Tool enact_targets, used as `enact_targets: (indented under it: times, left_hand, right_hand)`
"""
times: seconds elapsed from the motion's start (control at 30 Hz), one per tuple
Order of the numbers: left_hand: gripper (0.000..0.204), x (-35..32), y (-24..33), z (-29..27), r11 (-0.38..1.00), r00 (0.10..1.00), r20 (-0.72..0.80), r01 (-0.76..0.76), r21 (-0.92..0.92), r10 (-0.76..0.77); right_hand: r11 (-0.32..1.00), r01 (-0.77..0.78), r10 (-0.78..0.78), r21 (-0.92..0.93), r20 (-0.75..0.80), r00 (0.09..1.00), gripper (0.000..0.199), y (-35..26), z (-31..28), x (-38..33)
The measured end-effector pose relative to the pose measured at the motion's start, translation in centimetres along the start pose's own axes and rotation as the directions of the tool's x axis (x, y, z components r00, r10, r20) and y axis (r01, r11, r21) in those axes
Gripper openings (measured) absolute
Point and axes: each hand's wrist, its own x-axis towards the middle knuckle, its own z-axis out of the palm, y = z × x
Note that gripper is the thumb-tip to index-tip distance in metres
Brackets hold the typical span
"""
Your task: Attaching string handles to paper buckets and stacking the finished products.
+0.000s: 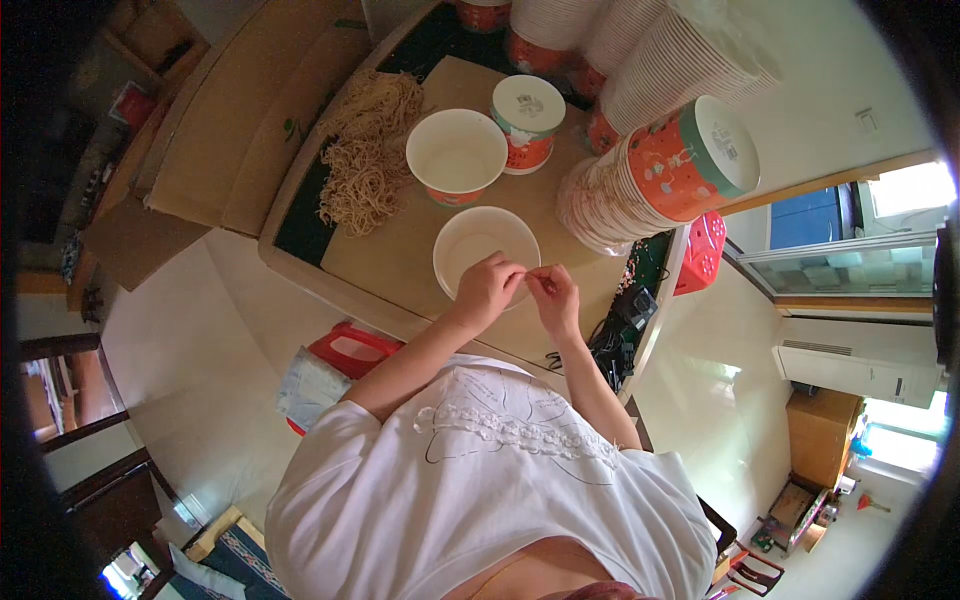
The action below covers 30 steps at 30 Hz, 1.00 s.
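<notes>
Fingertips of my left hand (487,290) and my right hand (554,296) meet in a pinch above the near edge of a white paper bowl (462,240). Whatever they pinch is too small to make out. Behind that bowl stands a second paper bowl (457,197), white inside with an orange outer wall. To its right, an orange and green paper bowl (525,150) rests upside down, its white base upward. A tangled heap of tan cord or shredded paper strands (368,165) lies to the left of the bowls.
A tilted stack of nested printed bowls (655,175) lies on the right; more stacks of bowls (680,65) stand at the back. A cardboard sheet (375,255) covers the table. Black cables (608,350) lie near the right edge. Beyond it is a red stool (703,250); a large cardboard box (235,130) stands left.
</notes>
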Motion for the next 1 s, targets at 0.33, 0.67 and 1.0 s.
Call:
enact_targets:
  times: [0.33,0.67,1.0]
  left_hand:
    - [0.01,0.1,-0.8,1.4,0.906,0.964,0.05,0.264,-0.332,-0.262]
    - [0.007,0.5,-0.7,1.4,0.861,0.949,0.11,0.315,-0.399,-0.296]
    - [0.006,0.6,-1.3,1.2,0.8,0.927,0.142,0.371,-0.472,-0.346]
  right_hand:
    - [0.996,0.055,-0.055,0.065,-0.006,0.998,0.014,0.9,0.0,-0.3]
    - [0.984,0.156,-0.156,-0.082,0.014,0.988,0.016,-1.7,-0.2,0.4]
    - [0.992,0.061,-0.062,-0.11,0.0,0.998,0.011,-1.7,-0.2,0.2]
